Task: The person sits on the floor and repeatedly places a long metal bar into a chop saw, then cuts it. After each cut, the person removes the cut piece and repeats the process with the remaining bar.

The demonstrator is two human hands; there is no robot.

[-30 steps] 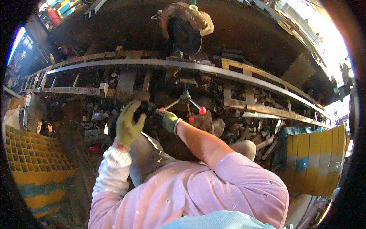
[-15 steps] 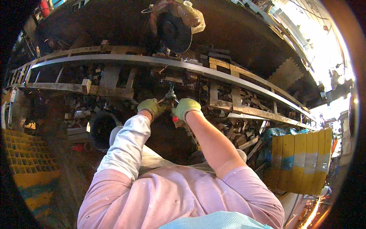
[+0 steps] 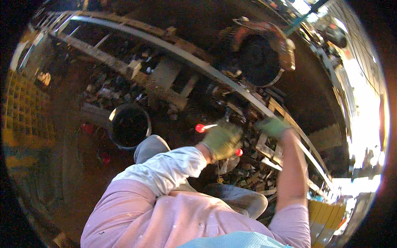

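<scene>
My left hand, in a yellow-green glove, is curled at a handle with red knobs. One pale rod of the handle runs into the glove, and a second red knob shows just below the hand. Motion blurs the fingers. To the right, my right hand, gloved alike, reaches the long pale metal bar; blur hides whether it touches the bar. Beyond the bar stands a cutting saw with a large dark round blade and an orange-red housing.
A dark open-topped bucket stands left of my knee. Wooden frames lie along the bar, with offcuts and scraps heaped around them. Yellow grating is at the far left, and a yellow slatted stack at the lower right.
The view has swung, so the saw and bar sit farther right. My hands, side by side before, are apart: the right has moved out toward the bar, the left is by the red-knobbed handle.
</scene>
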